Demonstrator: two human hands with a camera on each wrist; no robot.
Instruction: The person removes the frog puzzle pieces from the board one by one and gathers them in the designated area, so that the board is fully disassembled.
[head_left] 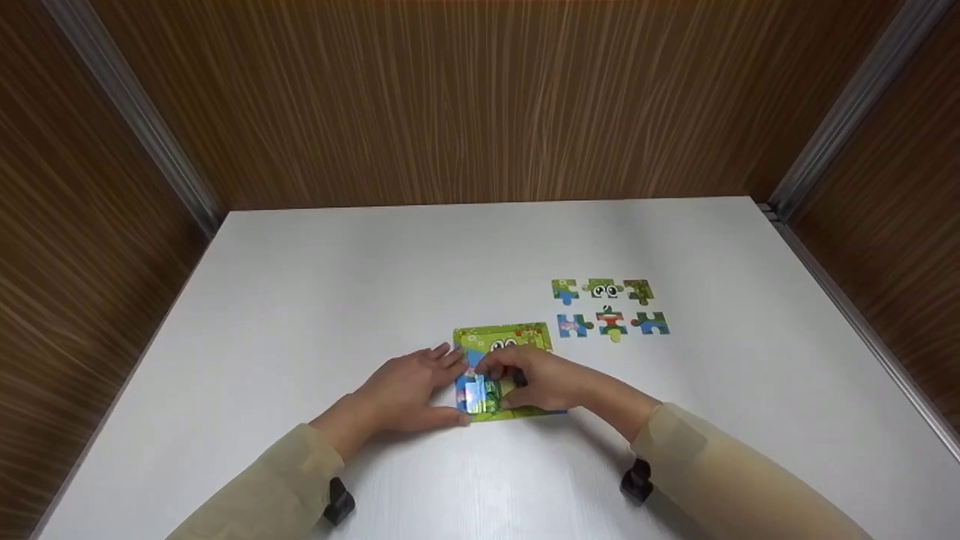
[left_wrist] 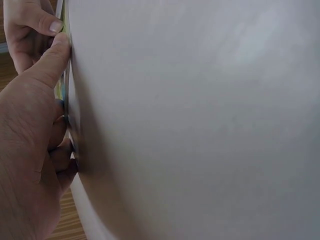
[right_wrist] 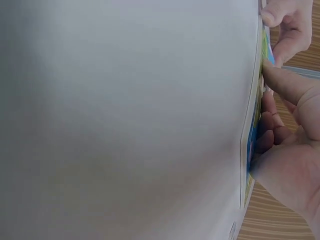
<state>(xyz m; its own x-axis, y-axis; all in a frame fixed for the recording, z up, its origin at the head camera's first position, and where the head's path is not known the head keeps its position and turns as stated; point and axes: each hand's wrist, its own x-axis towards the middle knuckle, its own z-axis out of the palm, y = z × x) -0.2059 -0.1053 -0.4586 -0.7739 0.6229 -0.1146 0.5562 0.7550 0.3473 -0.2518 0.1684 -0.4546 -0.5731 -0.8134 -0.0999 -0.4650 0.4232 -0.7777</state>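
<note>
A frog puzzle board (head_left: 536,334) with a green border lies on the white table, its middle partly hidden by my right hand. My right hand (head_left: 544,379) pinches a shiny blue-and-green puzzle piece (head_left: 480,395) between thumb and curled fingers over the board's lower left. In the right wrist view that piece (right_wrist: 271,53) shows its blue part raised near the thumb. My left hand (head_left: 409,390) rests at the board's left side, fingers spread along the edge and thumb at the lower left corner. Nothing shows in its grasp.
To the right and behind the board lie several loose puzzle pieces in two rows, among them an eyes piece (head_left: 604,289) and a red-mouth piece (head_left: 611,324). Brown wood-grain panels (head_left: 480,105) enclose the table (head_left: 360,262) at the back and sides.
</note>
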